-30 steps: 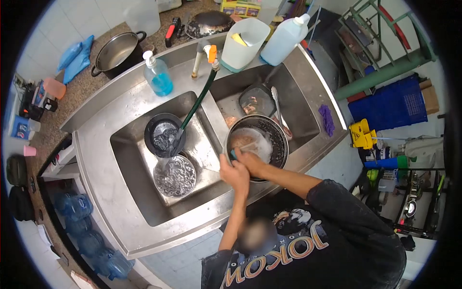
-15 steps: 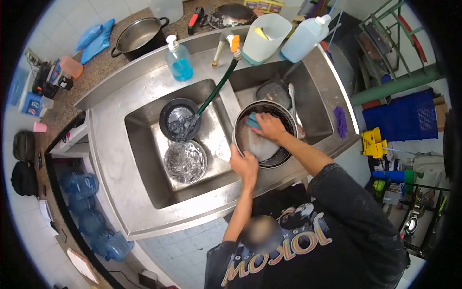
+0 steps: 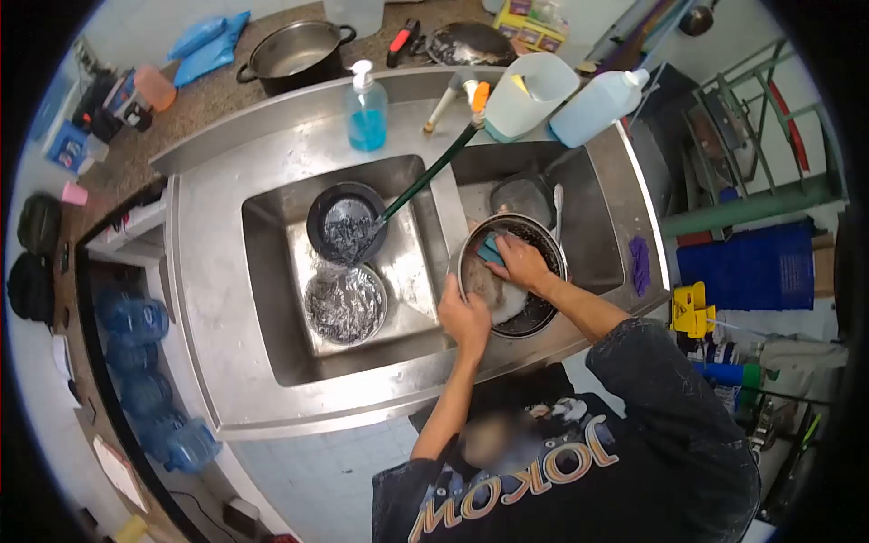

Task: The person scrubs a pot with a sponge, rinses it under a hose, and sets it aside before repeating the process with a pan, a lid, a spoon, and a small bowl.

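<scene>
Over the front of the right sink basin, a round pan (image 3: 535,313) with a dark, soapy inside is tilted slightly. My left hand (image 3: 464,317) grips its near left rim. Inside the pan, my right hand (image 3: 522,263) is closed on a blue-green sponge (image 3: 491,250), pressed to the inner wall at the upper left. Behind the pan lie a dark square pan (image 3: 522,197) and a light-handled utensil (image 3: 558,210). In the left basin, water from a green hose (image 3: 433,173) runs into a dark pot (image 3: 323,223), beside a round pan full of water (image 3: 345,305).
A blue soap bottle (image 3: 367,118), a faucet (image 3: 444,107), a white container (image 3: 529,95) and a large bottle (image 3: 597,107) line the sink's back edge. A purple cloth (image 3: 639,266) lies on the right rim. A large pot (image 3: 295,56) stands on the back counter.
The view has shifted, so the sink's contents appear moved. Both hands remain on the pan and sponge; the right hand's place inside the pan has changed little.
</scene>
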`<state>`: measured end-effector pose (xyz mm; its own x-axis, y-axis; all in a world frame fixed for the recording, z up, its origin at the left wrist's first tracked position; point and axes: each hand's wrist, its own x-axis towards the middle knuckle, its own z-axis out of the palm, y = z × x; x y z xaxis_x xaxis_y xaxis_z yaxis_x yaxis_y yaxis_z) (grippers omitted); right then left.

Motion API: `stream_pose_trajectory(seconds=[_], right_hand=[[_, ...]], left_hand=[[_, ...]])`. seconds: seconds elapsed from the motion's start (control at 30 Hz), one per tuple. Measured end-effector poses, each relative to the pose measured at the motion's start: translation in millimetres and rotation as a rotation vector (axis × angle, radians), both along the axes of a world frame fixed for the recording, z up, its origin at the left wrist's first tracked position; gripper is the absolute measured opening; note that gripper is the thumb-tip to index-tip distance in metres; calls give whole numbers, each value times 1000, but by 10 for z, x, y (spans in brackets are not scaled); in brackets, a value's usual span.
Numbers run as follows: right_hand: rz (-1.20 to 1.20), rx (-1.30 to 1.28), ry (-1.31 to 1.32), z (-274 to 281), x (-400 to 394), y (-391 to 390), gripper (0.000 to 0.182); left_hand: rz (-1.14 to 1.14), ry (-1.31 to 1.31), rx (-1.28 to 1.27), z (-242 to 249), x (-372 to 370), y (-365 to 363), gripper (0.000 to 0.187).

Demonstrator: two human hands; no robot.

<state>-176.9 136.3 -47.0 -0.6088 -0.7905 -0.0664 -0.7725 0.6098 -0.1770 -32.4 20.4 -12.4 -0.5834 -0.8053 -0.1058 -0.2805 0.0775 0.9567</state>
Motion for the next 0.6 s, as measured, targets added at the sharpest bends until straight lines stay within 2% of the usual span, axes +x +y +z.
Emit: stream_pose_trajectory(seconds=[0.03,0.1,0.13,0.2,0.23,0.27,0.33,0.37,0.4,0.47,0.53,0.6], right_hand=[[8,3,-19,-45,243,78,52],[606,205,-113,25,319,180,55],[612,206,-126,46,308,183,55],[200,23,-104,102,133,89,53],[31,-151,-88,104,111,-20,45],[41,-158,-95,130,141,-65,45],[-59,-56,-383,532,250,-241,50],[-83,-162,-401,619,336,-301,55],[-88,-305,-413,739,412,-343,48],[-139,-540,-416,1089,545,-440,43],[-232,-587,-556,1285,612,-428,37],[-397,-796,-582,1307,656,-436,33]], left_hand=[[43,21,-82,-26,63,71,20],[131,89,-172,-5,-143,-1,22],[70,48,-107,27,-76,-19,22],[-43,-18,17,83,-15,-72,22],[-28,-20,11,65,-7,-101,22],[-22,-25,33,36,27,-118,27],[-11,-24,48,46,92,-192,31],[33,-78,44,68,181,-319,32],[79,-140,40,67,305,-460,33],[258,-90,-65,-91,611,-772,40],[290,157,88,65,884,-1209,46],[335,140,103,36,1107,-1556,48]])
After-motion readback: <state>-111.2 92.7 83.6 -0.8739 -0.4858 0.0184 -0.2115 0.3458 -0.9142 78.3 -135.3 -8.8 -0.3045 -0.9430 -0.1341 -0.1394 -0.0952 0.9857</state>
